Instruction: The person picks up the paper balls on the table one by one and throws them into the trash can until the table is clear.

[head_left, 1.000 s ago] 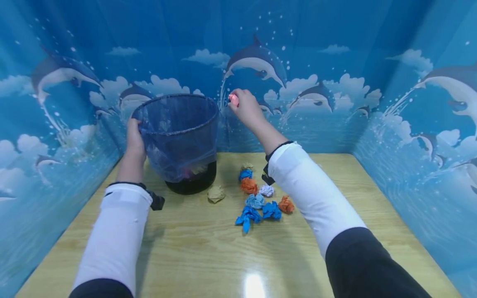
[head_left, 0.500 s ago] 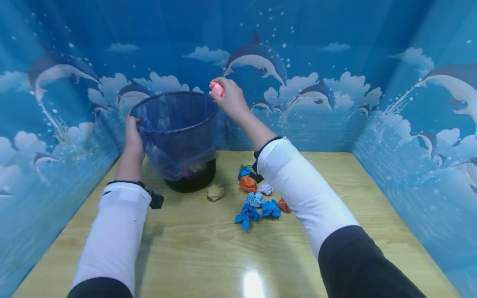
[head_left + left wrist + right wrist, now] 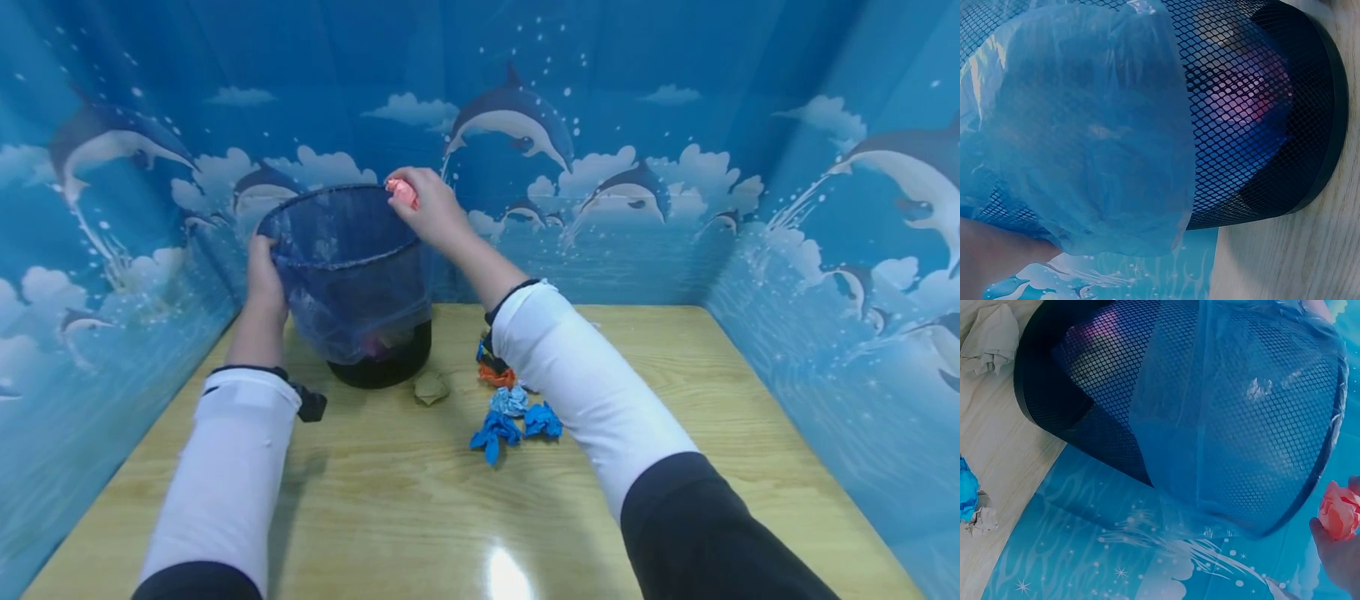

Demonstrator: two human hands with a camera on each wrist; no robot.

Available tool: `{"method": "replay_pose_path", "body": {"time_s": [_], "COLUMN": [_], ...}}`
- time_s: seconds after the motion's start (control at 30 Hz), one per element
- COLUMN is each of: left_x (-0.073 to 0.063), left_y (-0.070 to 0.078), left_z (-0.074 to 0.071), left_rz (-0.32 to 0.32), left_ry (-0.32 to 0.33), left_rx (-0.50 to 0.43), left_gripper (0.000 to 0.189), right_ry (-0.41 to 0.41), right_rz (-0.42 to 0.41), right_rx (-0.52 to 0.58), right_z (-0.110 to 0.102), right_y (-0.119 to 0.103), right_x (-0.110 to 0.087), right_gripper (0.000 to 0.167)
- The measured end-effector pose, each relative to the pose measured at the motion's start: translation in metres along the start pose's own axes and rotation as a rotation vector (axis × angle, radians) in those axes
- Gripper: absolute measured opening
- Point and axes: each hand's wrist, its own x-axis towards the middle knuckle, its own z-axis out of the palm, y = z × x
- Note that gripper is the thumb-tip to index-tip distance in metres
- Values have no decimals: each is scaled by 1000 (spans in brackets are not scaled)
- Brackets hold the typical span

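Observation:
A black mesh wastebasket [image 3: 382, 367] lined with a blue plastic bag [image 3: 352, 292] stands at the back left of the table. My left hand [image 3: 265, 279] grips its rim on the left side, thumb over the edge. At the right part of the rim, my right hand [image 3: 431, 208] pinches a crumpled pink paper ball [image 3: 403, 193]. The right wrist view has this pink paper ball [image 3: 1339, 511] between thumb and fingers, just outside the rim. Through the mesh, pinkish crumpled paper [image 3: 1241, 97] shows inside the basket in the left wrist view.
A tan paper ball [image 3: 431, 388] lies beside the basket's base. Several crumpled papers, among them a light blue ball [image 3: 510, 402], a dark blue one [image 3: 497, 433] and an orange one [image 3: 497, 375], lie right of it, partly behind my right forearm. A dolphin-print curtain [image 3: 615, 250] encloses the table.
My right hand has moved left with the pink paper ball, from right of the basket to its rim. The left hand keeps its hold on the rim.

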Motion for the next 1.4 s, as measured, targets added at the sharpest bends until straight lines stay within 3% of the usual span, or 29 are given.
{"method": "replay_pose_path", "body": {"time_s": [0.9,1.23,1.4], "left_x": [0,-2,-1], "left_y": [-1,1,0], "left_z": [1,2,1], "left_rz": [-27,-17,-11], "left_ry": [17,13,19], "left_rx": [23,32,29], "left_gripper": [62,63,63], "right_ry": [-34,-152,-188], "right_rz": [11,-26,0], "right_rx": [-37,-95,-115], "right_z": [12,6,0], "right_y": [-2,2,8], "right_x": [4,5,4], "right_gripper": [41,69,75]}}
